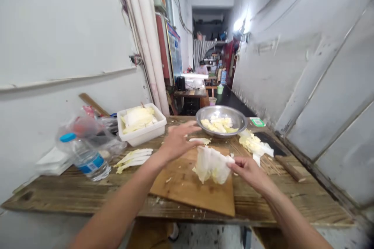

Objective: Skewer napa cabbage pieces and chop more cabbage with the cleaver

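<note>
My right hand (247,171) pinches the right end of a pale cabbage leaf (213,165), which hangs over a wooden cutting board (187,186). Next to the leaf's upper left end is my left hand (181,140), fingers spread; whether its thumb touches the leaf I cannot tell. Beyond the board stands a steel bowl (221,133) with cut yellow-white cabbage pieces (219,124) inside. A white plastic tub (143,134) at the back left holds stacked cabbage leaves (137,118). Several cabbage strips (134,159) lie left of the board.
A water bottle (87,159) with a blue cap stands at left beside plastic bags (90,128). On the right lie more cabbage leaves (254,144), a dark flat blade (273,144), a wooden handle (290,169) and thin sticks (270,165). A person (202,69) is far back.
</note>
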A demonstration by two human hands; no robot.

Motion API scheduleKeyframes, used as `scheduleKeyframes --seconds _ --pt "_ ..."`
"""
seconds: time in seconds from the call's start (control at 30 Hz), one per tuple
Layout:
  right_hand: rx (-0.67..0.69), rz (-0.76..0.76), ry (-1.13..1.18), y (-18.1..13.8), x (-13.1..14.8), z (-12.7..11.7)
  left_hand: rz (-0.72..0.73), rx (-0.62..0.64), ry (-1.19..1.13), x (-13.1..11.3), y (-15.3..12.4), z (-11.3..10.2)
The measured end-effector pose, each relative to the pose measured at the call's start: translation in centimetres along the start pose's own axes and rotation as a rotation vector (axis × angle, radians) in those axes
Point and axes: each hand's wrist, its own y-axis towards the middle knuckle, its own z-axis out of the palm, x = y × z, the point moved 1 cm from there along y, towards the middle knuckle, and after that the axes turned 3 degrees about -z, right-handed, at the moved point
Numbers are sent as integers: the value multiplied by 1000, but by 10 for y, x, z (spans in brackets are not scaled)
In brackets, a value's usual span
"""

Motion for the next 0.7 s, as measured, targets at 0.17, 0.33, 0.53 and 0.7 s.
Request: scheduleKeyframes --seconds 0.17,0.33,0.53,0.7 --pt "26 116 281 48 -45 3 -316 -24 -594 56 -5 15" --pt "72 169 518 82 -64 21 -395 2 -794 90 -26 56" --pt "139 187 586 98 -70 44 -443 22 -1109 115 -24 75" --pt "93 224 478 103 -56 32 -512 100 -1282 137 -12 88"
